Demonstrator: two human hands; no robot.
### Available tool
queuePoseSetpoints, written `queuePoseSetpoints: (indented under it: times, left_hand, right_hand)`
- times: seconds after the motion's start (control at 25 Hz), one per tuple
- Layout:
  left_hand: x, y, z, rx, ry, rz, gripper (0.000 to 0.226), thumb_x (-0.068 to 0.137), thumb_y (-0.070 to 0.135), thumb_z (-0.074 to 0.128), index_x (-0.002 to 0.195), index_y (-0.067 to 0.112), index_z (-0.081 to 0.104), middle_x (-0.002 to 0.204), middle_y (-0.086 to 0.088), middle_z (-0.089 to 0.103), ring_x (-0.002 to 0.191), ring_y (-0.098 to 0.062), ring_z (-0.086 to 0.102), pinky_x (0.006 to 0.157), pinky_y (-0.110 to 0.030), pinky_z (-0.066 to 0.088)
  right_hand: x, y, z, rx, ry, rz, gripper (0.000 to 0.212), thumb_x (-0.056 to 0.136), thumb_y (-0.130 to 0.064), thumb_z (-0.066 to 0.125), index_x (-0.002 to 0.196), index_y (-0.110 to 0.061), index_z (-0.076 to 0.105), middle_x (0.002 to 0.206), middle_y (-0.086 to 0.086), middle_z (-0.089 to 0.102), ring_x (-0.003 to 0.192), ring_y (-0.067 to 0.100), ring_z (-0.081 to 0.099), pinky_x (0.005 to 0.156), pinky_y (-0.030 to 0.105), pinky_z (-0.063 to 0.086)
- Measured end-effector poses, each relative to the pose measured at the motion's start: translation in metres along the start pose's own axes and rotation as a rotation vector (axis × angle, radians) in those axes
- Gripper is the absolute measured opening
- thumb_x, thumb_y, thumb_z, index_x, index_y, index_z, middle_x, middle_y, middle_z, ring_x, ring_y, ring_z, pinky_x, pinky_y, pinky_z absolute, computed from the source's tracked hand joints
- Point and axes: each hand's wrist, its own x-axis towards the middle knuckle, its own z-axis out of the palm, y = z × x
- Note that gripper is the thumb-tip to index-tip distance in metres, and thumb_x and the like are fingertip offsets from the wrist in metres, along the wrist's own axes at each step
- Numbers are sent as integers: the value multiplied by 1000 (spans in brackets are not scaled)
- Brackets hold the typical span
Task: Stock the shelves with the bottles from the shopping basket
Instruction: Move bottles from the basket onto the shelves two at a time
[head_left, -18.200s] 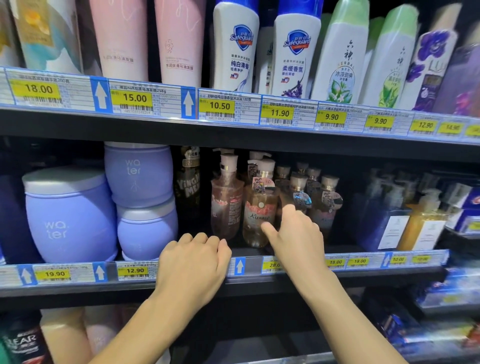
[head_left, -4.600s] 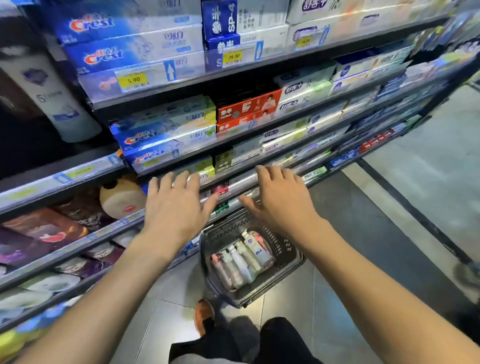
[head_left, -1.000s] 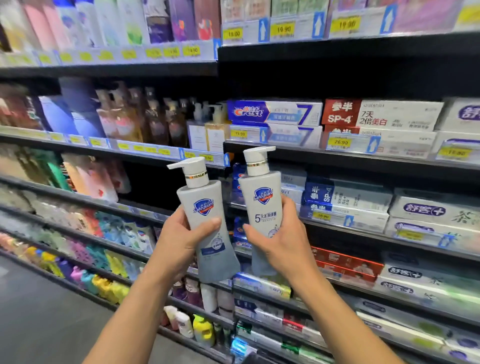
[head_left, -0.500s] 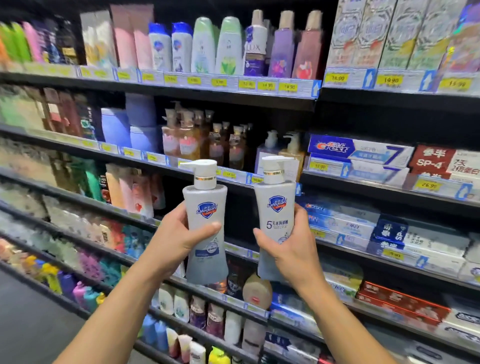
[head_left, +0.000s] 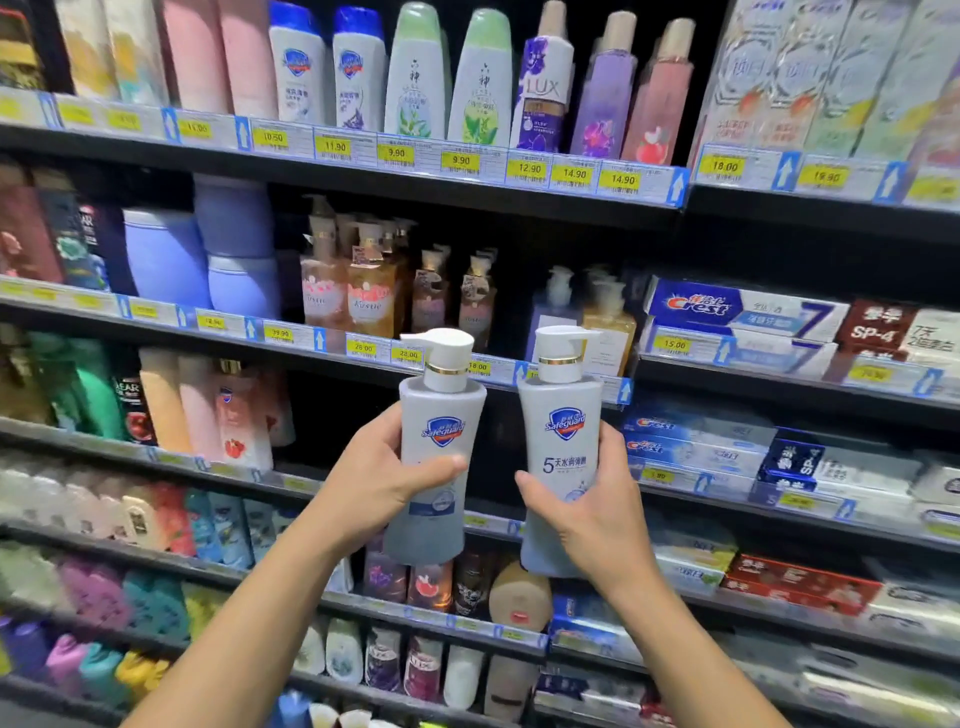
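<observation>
I hold two pale grey-blue Safeguard pump bottles upright, side by side, in front of the shelves. My left hand (head_left: 382, 480) grips the left pump bottle (head_left: 439, 431) around its lower half. My right hand (head_left: 592, 509) grips the right pump bottle (head_left: 561, 431), thumb across its front label. Both white pump heads reach up to the price strip of the amber-bottle shelf (head_left: 363, 347). Just behind the bottles, the shelf level has a dark gap (head_left: 343, 415) beside pink and orange bottles. The shopping basket is out of view.
Top shelf (head_left: 467, 161) carries Safeguard, green-capped, LUX and purple bottles. Purple jars (head_left: 166, 254) and amber pump bottles (head_left: 369, 291) stand one level down. Crest toothpaste boxes (head_left: 737, 312) fill the right bay. Lower shelves hold many small colourful bottles.
The view has shifted left and closer to the body-wash bay over the last second. Both bottles have risen slightly and stayed upright in my hands; the grips are the same.
</observation>
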Motion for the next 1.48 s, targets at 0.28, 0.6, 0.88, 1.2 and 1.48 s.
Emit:
queuePoseSetpoints:
  times: [0.28,0.6,0.88,1.2,1.48]
  left_hand:
    - [56,-43,11,125,-233,24,48,78,18,85,116,39,64,106,14,73,100,-6,69,82,-20,55]
    - [124,-111,28,270,-423,122,53,73,29,87,119,39,64,115,18,67,110,-7,62,94,-25,49]
    - [164,-169,41,236,-467,-67,41,69,23,91,105,29,73,99,9,74,91,-5,68,82,-20,51]
    - [180,-202,61,405,-405,-448,50,74,54,81,82,6,71,84,-6,69,74,-15,61,59,-24,42]
    - [183,-214,62,72,-341,-368,55,74,24,88,122,29,60,103,14,69,91,3,62,65,-11,45]
  right_hand:
    - [48,33,4,23,150,17,70,72,-27,90,128,-25,47,108,-18,65,94,-6,63,75,21,51]
    - [64,43,12,-50,273,47,73,73,-31,90,130,-32,44,113,-14,66,101,7,65,80,32,56]
    - [64,39,23,-96,419,90,75,74,-27,91,133,-28,45,113,-13,66,100,6,65,81,34,57]
    - [68,39,32,-120,447,84,75,76,-25,89,135,-28,43,112,-16,66,99,-2,64,76,19,54]
    - [73,45,33,-122,427,83,75,76,-25,89,136,-26,42,116,-13,63,99,-5,61,73,10,51]
